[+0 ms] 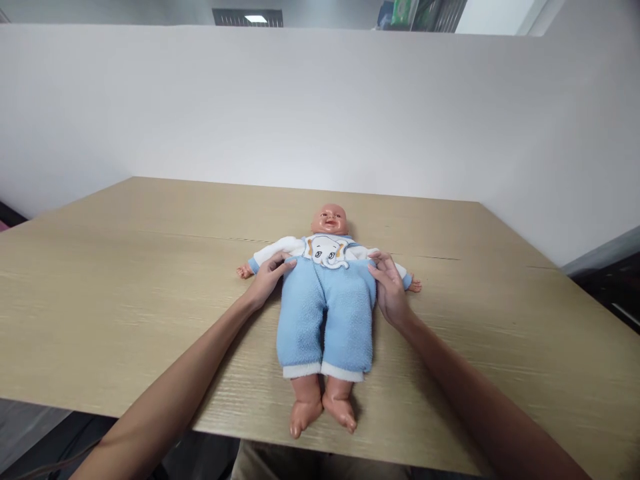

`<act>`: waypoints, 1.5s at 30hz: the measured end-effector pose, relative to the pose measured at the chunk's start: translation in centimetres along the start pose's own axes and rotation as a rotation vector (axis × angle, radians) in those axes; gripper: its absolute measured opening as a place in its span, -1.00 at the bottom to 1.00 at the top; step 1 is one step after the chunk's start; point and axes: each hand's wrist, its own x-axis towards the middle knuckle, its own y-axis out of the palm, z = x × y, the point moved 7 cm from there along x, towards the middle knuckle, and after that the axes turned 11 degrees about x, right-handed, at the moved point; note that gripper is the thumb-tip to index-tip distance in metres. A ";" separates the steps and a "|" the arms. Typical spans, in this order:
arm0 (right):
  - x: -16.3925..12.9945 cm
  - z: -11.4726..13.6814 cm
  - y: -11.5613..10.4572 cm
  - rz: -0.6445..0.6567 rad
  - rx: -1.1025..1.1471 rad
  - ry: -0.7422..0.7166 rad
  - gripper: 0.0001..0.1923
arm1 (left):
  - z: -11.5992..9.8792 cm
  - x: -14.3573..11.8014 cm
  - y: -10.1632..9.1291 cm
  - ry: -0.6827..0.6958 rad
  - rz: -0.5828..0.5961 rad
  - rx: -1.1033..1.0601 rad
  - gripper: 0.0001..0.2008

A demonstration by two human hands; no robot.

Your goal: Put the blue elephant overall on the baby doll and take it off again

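Left hand [278, 275] and right hand [388, 283] hold a smooth doll's [331, 219] fleecy outfit [301, 313].

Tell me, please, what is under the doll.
The doll lies face up on the table, whose top shows around it. Its body hides the surface directly beneath, so I cannot tell whether anything else is there.
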 end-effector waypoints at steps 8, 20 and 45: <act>-0.2 1.9 0.0 0.161 -0.791 -0.225 -0.76 | -0.5 -0.2 -0.8 0.167 -0.138 0.553 -0.60; 0.1 4.4 -9.1 0.216 -1.348 -0.400 -0.35 | -9.1 0.6 2.3 0.325 -0.289 0.838 -0.77; -1.4 -0.3 -4.2 0.267 -0.459 0.162 -0.47 | -10.4 8.0 11.9 0.464 0.125 0.380 -0.69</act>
